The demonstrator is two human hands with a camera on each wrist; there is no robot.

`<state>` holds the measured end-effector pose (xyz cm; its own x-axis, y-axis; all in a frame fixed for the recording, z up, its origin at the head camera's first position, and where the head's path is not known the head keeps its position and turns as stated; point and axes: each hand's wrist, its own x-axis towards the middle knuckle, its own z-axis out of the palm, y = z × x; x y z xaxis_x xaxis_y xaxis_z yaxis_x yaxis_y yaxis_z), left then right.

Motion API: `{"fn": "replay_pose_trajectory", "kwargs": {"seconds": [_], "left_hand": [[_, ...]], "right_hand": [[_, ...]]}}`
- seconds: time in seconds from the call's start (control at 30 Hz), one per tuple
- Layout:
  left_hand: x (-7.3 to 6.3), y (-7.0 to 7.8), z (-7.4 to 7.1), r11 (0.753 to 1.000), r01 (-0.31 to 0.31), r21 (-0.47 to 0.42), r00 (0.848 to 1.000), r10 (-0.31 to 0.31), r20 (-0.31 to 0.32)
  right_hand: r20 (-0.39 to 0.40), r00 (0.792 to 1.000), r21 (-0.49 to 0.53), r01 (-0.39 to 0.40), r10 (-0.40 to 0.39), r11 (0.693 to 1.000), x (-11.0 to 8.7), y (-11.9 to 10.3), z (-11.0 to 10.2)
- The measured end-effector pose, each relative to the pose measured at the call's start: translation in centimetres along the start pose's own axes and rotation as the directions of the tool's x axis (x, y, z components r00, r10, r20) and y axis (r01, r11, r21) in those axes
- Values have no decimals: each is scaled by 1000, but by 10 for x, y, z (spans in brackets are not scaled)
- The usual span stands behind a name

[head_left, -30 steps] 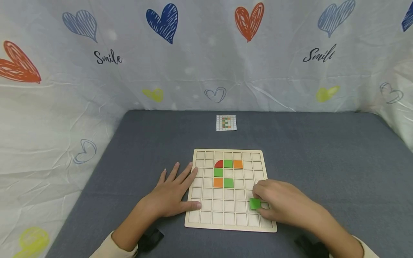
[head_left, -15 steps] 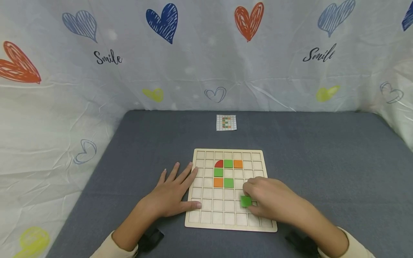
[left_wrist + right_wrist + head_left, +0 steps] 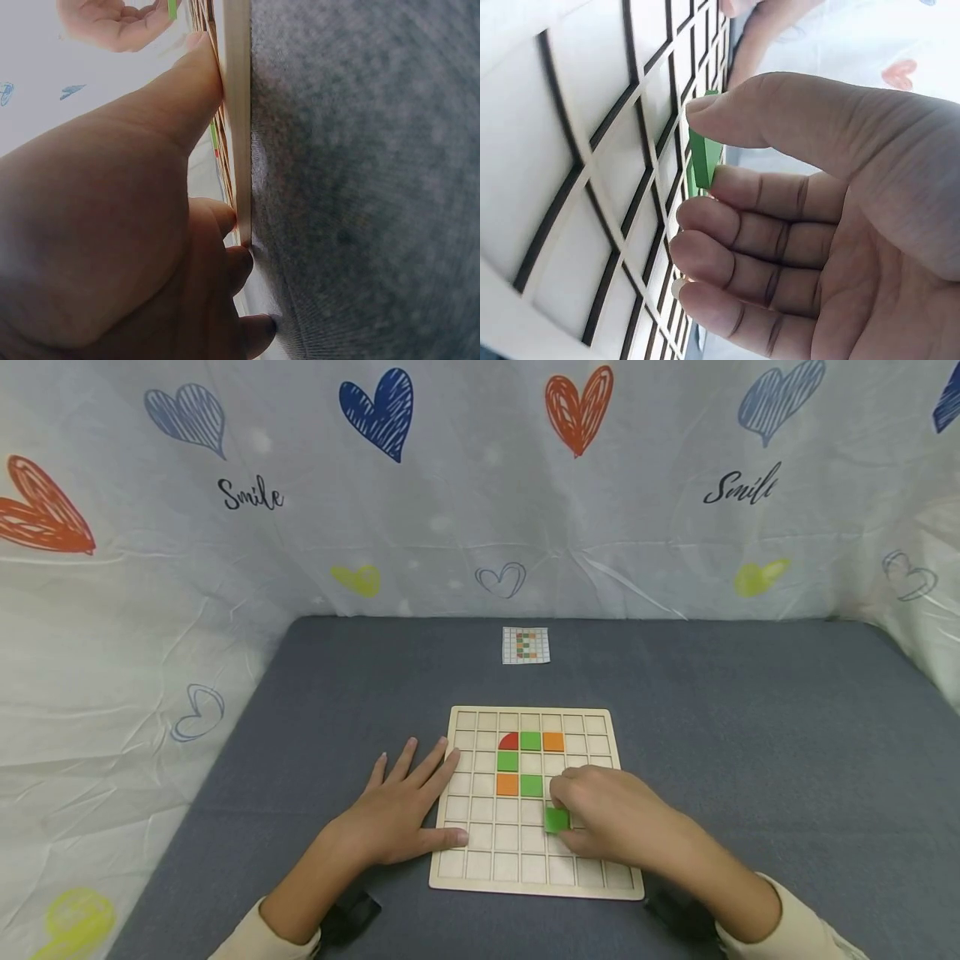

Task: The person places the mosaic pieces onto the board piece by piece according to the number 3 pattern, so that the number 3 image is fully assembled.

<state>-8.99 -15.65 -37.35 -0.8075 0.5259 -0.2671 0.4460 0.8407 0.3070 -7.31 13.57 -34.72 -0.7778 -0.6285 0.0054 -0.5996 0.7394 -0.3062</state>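
A wooden grid board (image 3: 517,864) lies on the table, holding several square tiles and one rounded red tile (image 3: 509,742) in its cells. My left hand (image 3: 397,814) rests spread at the board's left edge, thumb on the grid and fingertips at the rim. Between thumb and forefinger my right hand (image 3: 615,814) pinches a green square tile (image 3: 557,820), close over the lower middle cells. The right wrist view shows this green tile (image 3: 705,154) tilted against the grid, the other fingers loosely curled beside it.
Behind the board lies a small printed card (image 3: 526,646) with a coloured grid pattern. Grey cloth (image 3: 360,693) covers the table. A white curtain (image 3: 465,510) with printed hearts hangs at the back and sides. Dark straps (image 3: 348,918) sit near both wrists.
My right hand has moved left and slightly away from me across the board, carrying the green tile from the right-hand columns toward the middle. The left hand has stayed in place.
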Motion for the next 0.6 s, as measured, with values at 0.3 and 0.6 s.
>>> {"fn": "replay_pose_trajectory", "kwargs": {"seconds": [0.3,0.6], "left_hand": [[0,-1,0,1000,-1,-12,1000,1,5],[0,-2,2,1000,4,-8,1000,-4,2]], "right_hand": [[6,1000,-3,-29,29,1000,13,-7,3],[11,1000,-9,1,-1,1000,26,-13,4]]}}
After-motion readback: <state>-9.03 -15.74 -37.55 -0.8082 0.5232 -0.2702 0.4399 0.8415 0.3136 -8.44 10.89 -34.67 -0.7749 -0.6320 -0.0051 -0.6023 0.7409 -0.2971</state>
